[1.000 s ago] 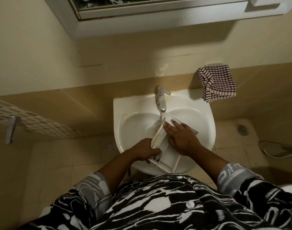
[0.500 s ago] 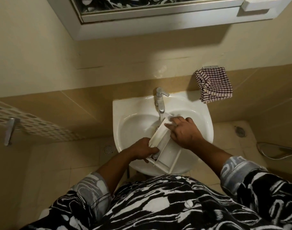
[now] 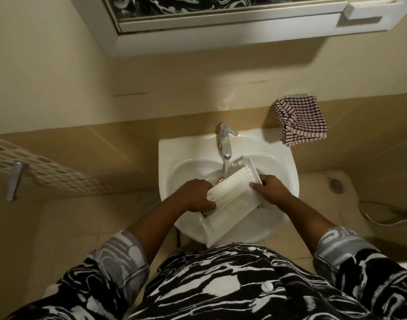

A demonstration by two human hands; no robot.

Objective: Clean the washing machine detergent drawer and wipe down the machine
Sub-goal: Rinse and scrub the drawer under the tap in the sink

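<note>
Sink (image 3: 170, 158): drawer (image 3: 230, 199) tilted across the basin, near end over front rim | Left hand (image 3: 195, 197): fingers curled round drawer's left edge | Right hand (image 3: 270, 190): grips right edge | Tap (image 3: 225, 139): running onto far end | Advice: hold firm, wet plastic likely slippery; tilt so stream flushes every compartment.

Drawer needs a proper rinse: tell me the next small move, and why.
Probably slide the drawer further under the tap: the water seems to strike only its far edge, while left hand and right hand grip it over the sink.
</note>
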